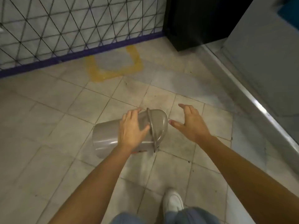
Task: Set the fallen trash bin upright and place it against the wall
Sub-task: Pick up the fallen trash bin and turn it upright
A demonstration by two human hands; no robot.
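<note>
A grey plastic trash bin (105, 139) lies on its side on the tiled floor, its domed lid (159, 126) pointing right. My left hand (131, 130) rests on top of the bin's body just behind the lid rim, fingers spread over it. My right hand (190, 122) hovers open just right of the lid, fingers apart, not touching it. The tiled wall (64, 21) with dark diagonal lines and a purple base strip stands at the far side.
A yellow taped outline (113, 67) marks the floor by the wall. A black cabinet (194, 21) stands at the back right. A grey unit with a metal edge (258, 107) runs along the right. My white shoe (173, 201) is below.
</note>
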